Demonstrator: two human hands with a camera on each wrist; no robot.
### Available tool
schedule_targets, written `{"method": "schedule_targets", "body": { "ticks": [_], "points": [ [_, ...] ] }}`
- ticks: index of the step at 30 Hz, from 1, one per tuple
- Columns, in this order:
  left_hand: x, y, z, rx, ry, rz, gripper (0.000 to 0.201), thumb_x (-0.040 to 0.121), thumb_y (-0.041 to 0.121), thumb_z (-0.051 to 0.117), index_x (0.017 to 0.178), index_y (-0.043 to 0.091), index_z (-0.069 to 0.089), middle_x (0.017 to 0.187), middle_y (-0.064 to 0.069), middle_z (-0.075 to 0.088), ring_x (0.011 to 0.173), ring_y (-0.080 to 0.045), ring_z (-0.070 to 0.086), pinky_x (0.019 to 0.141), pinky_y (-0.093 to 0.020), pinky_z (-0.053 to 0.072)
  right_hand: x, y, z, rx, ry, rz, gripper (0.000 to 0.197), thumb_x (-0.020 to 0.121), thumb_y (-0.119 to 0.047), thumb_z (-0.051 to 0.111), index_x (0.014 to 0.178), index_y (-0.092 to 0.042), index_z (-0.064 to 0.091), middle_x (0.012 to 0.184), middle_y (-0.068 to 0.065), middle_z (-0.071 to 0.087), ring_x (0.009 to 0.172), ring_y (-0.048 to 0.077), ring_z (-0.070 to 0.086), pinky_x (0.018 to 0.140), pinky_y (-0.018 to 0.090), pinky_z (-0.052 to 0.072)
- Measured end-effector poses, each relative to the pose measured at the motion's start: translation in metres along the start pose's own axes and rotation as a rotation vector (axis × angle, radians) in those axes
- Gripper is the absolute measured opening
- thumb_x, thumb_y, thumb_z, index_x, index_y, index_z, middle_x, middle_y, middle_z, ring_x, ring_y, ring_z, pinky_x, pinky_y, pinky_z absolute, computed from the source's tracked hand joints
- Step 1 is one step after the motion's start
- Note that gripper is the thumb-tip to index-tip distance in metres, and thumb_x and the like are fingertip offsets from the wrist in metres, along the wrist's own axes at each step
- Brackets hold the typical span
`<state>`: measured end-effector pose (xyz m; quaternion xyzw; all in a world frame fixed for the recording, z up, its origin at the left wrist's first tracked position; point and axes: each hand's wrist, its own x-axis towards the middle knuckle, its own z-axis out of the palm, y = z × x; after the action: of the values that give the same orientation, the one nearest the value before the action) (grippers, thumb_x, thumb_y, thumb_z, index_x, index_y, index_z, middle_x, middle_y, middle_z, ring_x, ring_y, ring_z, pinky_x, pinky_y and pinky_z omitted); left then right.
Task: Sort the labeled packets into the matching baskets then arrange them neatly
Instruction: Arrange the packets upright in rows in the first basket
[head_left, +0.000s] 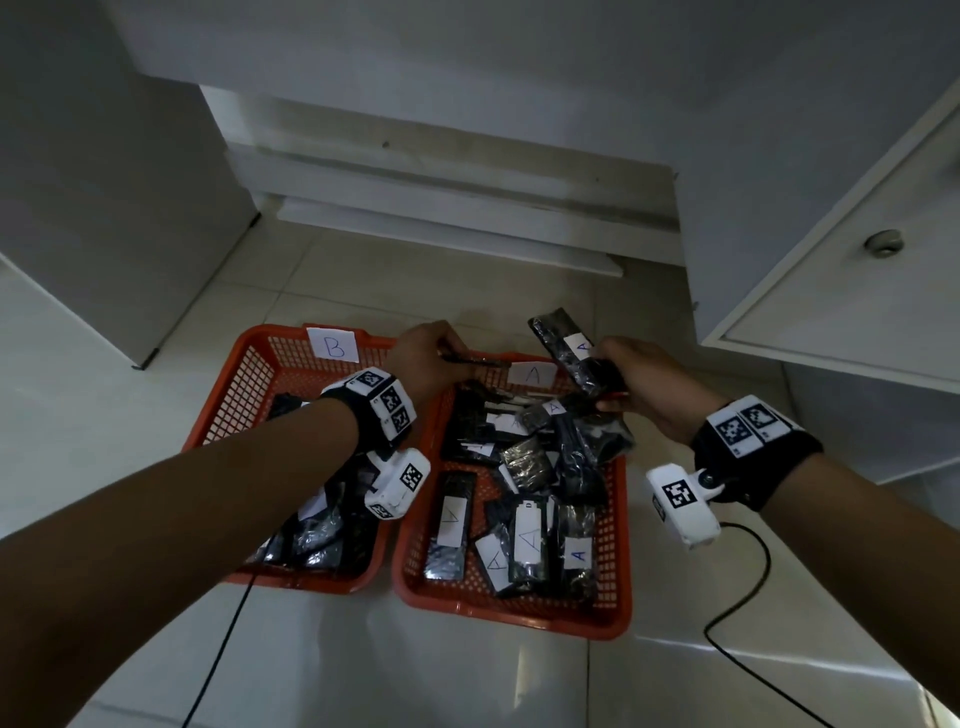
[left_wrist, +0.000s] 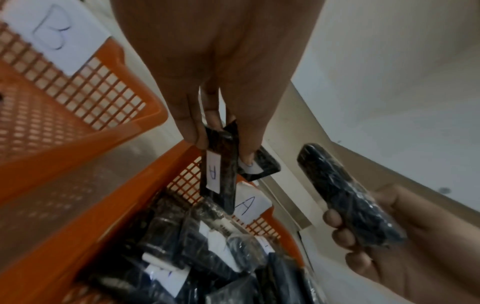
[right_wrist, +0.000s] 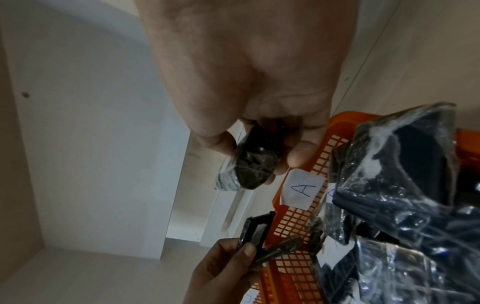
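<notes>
Two orange mesh baskets sit side by side on the floor: basket B (head_left: 244, 358) on the left with a white "B" tag (head_left: 332, 345), and basket A (head_left: 519, 613) on the right with an "A" tag (head_left: 532, 374). Both hold several black plastic-wrapped packets with white labels. My left hand (head_left: 447, 354) hovers over the far edge of basket A and pinches two thin packets (left_wrist: 222, 170); the front one reads "A". My right hand (head_left: 613, 387) grips a thicker black bundle (head_left: 566, 343) labelled "A" above basket A's far right corner; the right wrist view shows its end (right_wrist: 249, 164).
White cabinets stand on the left (head_left: 104, 182) and right (head_left: 857, 260), the right one with a round knob (head_left: 883, 241). Low white ledges (head_left: 441, 208) run behind the baskets. A black cable (head_left: 737, 597) loops on the tiled floor at the right.
</notes>
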<state>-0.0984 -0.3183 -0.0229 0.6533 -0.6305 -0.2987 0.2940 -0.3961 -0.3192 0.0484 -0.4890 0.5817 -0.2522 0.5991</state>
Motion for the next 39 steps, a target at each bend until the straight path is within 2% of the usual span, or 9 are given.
{"method": "schedule_targets", "body": {
  "ticks": [7, 11, 16, 18, 21, 24, 31, 35, 39],
  "points": [
    [-0.003, -0.002, 0.019, 0.072, -0.134, 0.012, 0.026, 0.075, 0.029, 0.086, 0.096, 0.021, 0.071, 0.101, 0.000, 0.068, 0.093, -0.019, 0.068, 0.082, -0.032, 0.057, -0.013, 0.006, 0.004, -0.038, -0.015, 0.002, 0.014, 0.103, -0.027, 0.059, 0.098, -0.016, 0.066, 0.088, 0.003, 0.069, 0.077, 0.013, 0.066, 0.064, 0.026, 0.054],
    [-0.010, 0.009, 0.027, 0.517, -0.292, 0.223, 0.062, 0.078, 0.031, 0.074, 0.137, 0.022, 0.058, 0.136, -0.012, 0.054, 0.116, -0.039, 0.055, 0.095, -0.044, 0.051, -0.030, 0.017, 0.006, -0.053, -0.024, -0.018, 0.013, 0.098, -0.021, 0.069, 0.108, -0.012, 0.066, 0.098, 0.007, 0.073, 0.081, 0.017, 0.072, 0.069, 0.033, 0.062],
    [-0.048, 0.028, 0.032, 0.639, -0.099, 0.325, 0.062, 0.080, 0.043, 0.061, 0.138, 0.023, 0.050, 0.136, -0.011, 0.049, 0.118, -0.041, 0.049, 0.091, -0.051, 0.050, -0.063, 0.025, 0.001, -0.087, -0.123, -0.023, 0.022, 0.095, -0.013, 0.074, 0.114, -0.017, 0.064, 0.109, 0.010, 0.078, 0.088, 0.017, 0.076, 0.070, 0.029, 0.062],
    [-0.067, 0.034, 0.038, 0.611, -0.363, 0.374, 0.054, 0.085, 0.057, 0.058, 0.128, 0.024, 0.057, 0.129, -0.008, 0.053, 0.117, -0.033, 0.054, 0.090, -0.045, 0.053, -0.069, 0.026, -0.004, -0.084, -0.111, -0.011, 0.022, 0.095, -0.013, 0.073, 0.116, -0.013, 0.065, 0.110, 0.014, 0.078, 0.085, 0.016, 0.076, 0.068, 0.028, 0.061],
    [-0.096, 0.031, 0.057, 0.791, -0.773, 0.228, 0.101, 0.068, 0.095, 0.042, 0.142, 0.027, 0.050, 0.143, -0.007, 0.049, 0.128, -0.032, 0.051, 0.102, -0.048, 0.050, -0.069, 0.027, -0.011, -0.089, -0.083, -0.002, 0.026, 0.094, -0.016, 0.074, 0.117, -0.008, 0.065, 0.111, 0.017, 0.077, 0.086, 0.018, 0.076, 0.071, 0.031, 0.061],
    [-0.111, 0.022, 0.078, 0.845, -0.879, 0.106, 0.125, 0.048, 0.107, 0.048, 0.145, 0.027, 0.050, 0.150, -0.008, 0.048, 0.128, -0.030, 0.053, 0.105, -0.047, 0.050, -0.067, 0.026, -0.009, -0.104, -0.088, -0.018, 0.022, 0.094, -0.016, 0.074, 0.114, -0.010, 0.067, 0.109, 0.016, 0.077, 0.085, 0.017, 0.076, 0.069, 0.030, 0.060],
    [-0.121, 0.033, 0.089, 0.794, -0.757, 0.084, 0.049, 0.079, 0.043, 0.084, 0.118, 0.017, 0.069, 0.119, -0.003, 0.070, 0.103, -0.021, 0.068, 0.085, -0.029, 0.054, -0.064, 0.023, 0.000, -0.135, -0.166, -0.057, 0.028, 0.095, -0.017, 0.074, 0.122, -0.011, 0.067, 0.112, 0.011, 0.078, 0.102, 0.025, 0.076, 0.083, 0.036, 0.064],
    [-0.101, 0.045, 0.070, 0.672, -0.861, -0.041, 0.043, 0.084, 0.030, 0.082, 0.115, 0.003, 0.071, 0.117, -0.009, 0.070, 0.108, -0.027, 0.066, 0.069, -0.027, 0.046, -0.061, 0.022, -0.003, -0.127, -0.152, -0.070, 0.025, 0.094, -0.016, 0.074, 0.119, -0.014, 0.069, 0.110, 0.009, 0.079, 0.099, 0.024, 0.077, 0.086, 0.040, 0.064],
    [-0.067, 0.047, 0.034, 0.552, -0.598, -0.095, 0.031, 0.085, 0.022, 0.079, 0.111, 0.005, 0.071, 0.113, -0.012, 0.071, 0.102, -0.029, 0.068, 0.078, -0.032, 0.052, -0.062, 0.024, -0.012, -0.085, -0.112, -0.073, 0.021, 0.095, -0.013, 0.073, 0.116, -0.014, 0.070, 0.106, 0.007, 0.079, 0.092, 0.018, 0.076, 0.072, 0.031, 0.062]
  ]
}}
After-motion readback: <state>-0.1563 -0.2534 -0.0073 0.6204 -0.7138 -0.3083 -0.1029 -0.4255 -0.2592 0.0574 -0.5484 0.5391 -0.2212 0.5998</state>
